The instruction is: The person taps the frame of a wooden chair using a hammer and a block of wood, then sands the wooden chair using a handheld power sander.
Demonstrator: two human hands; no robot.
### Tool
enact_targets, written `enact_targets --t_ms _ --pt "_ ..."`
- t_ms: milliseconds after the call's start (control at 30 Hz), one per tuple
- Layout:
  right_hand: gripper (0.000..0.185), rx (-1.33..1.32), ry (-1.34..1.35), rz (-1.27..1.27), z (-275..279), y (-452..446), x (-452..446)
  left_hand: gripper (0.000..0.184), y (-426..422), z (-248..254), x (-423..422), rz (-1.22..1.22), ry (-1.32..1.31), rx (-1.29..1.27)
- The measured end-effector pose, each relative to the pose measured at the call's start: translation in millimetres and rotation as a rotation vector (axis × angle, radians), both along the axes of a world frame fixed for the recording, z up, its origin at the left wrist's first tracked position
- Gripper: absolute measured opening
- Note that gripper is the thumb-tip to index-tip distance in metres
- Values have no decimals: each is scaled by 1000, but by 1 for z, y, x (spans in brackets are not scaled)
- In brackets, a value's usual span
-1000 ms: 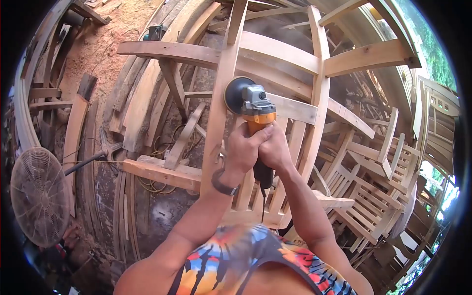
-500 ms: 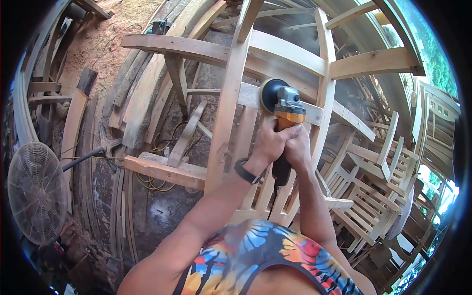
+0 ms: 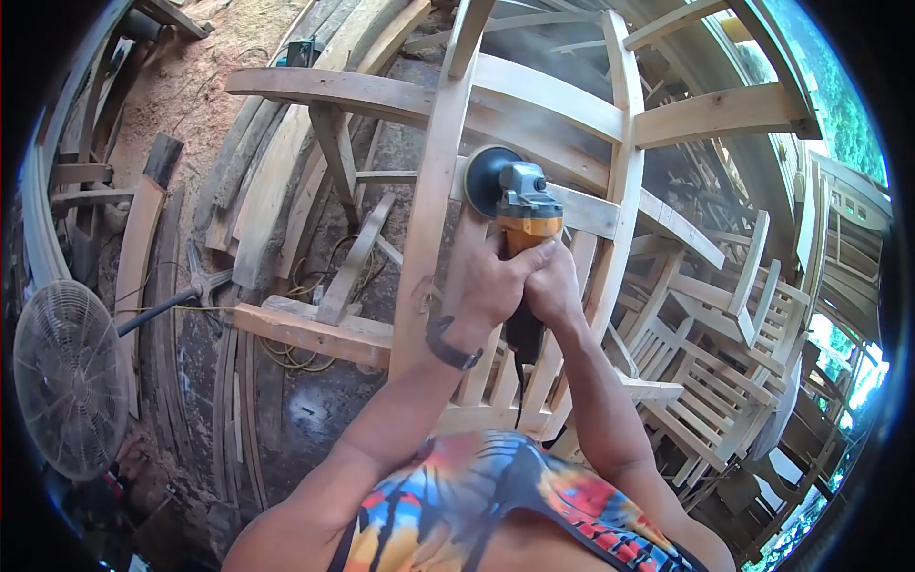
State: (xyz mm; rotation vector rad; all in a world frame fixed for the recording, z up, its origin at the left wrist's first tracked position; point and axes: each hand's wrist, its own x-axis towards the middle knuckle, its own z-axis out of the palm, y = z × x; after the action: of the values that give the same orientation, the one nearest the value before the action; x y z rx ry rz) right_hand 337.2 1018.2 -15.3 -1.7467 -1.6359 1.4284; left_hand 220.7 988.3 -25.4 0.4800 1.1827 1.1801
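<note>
Both hands are wrapped around an angle grinder (image 3: 530, 212) with a yellow and black body and a grey metal head. My left hand (image 3: 493, 283), with a dark band at the wrist, grips it from the left side. On the right, my right hand (image 3: 555, 282) closes round the body and partly overlaps the left. The round sanding disc (image 3: 488, 180) lies against the crossrail (image 3: 586, 212) of a bare wooden chair frame (image 3: 434, 219), near its left post. A cord runs down from the tool's dark handle toward my chest.
A round caged fan (image 3: 71, 379) stands at the left. Long planks (image 3: 276, 191) lie on the dusty floor behind the frame. More slatted wooden chairs (image 3: 705, 381) are stacked at the right. A teal power tool (image 3: 303, 53) sits on the planks at the top.
The grinder and both hands have moved left along the crossrail, up to the left post. The view has shifted slightly.
</note>
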Motion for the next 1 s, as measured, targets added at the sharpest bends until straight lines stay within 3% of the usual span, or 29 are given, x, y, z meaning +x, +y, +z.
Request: enact_targets --t_ms 100,167,333,400,467,533,633,733,867,1000 --pt "39 -25 31 0 -1 -5 -6 38 -5 -4 2 68 129 125" --pt "41 -9 48 20 -1 -4 -14 39 -10 -5 -9 29 38 -58" --pt "37 27 -105 -9 8 -9 1 36 -9 -2 9 47 -83 56" --pt "37 48 -154 -59 7 -13 23 29 -10 -15 32 -32 -157 -36" --pt "35 -29 -372 -141 22 -14 44 29 -6 -6 59 -23 -272 -51" --pt "32 76 -460 -163 18 -18 77 31 -3 -25 94 -129 -505 -3" --pt "31 119 -476 -322 34 -15 99 30 12 -25 128 -253 -568 8" --pt "31 117 -477 -265 31 -4 96 30 19 -28 128 -167 -585 35" --pt "36 95 -368 -159 13 6 57 31 18 -34 78 -105 -357 32" --pt "36 60 -277 -169 0 -1 57 31 10 -34 72 -89 -316 -10"
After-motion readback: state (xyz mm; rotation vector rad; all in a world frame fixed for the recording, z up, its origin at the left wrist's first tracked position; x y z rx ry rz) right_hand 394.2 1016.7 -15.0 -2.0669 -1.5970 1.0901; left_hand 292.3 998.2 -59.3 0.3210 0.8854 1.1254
